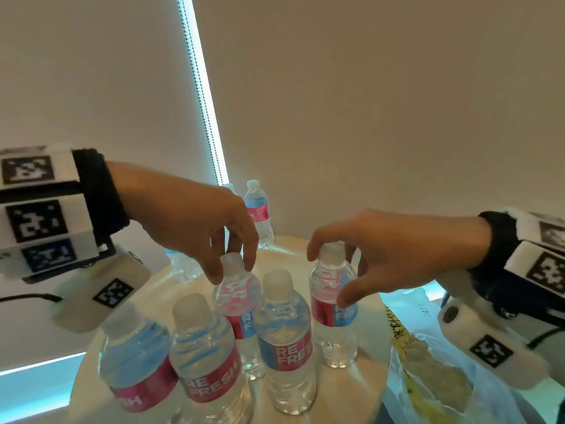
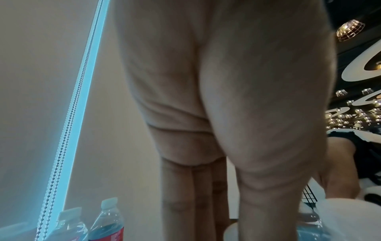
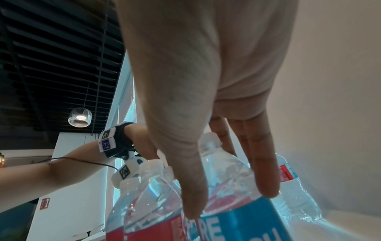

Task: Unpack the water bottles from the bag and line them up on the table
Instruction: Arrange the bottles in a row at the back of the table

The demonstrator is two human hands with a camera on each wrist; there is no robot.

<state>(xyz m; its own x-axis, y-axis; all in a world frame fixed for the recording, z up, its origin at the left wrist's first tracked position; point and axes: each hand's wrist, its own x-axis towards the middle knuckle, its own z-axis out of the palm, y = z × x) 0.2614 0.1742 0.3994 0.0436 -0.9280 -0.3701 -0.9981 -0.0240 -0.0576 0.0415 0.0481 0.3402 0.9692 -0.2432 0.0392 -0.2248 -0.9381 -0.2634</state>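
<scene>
Round table [image 1: 371,325] — both hands apparently on upright bottles' caps, bag [image 1: 434,381] beside

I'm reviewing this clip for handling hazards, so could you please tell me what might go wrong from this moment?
1. The left hand pinches one bottle by its cap, inside a tight cluster; lifting or shifting it could topple the neighbouring bottle.
2. The right hand is spread loosely over the top of the right bottle, so it could slip or tip.
3. The front-left bottle stands near the round table's edge and might be nudged off.
</scene>
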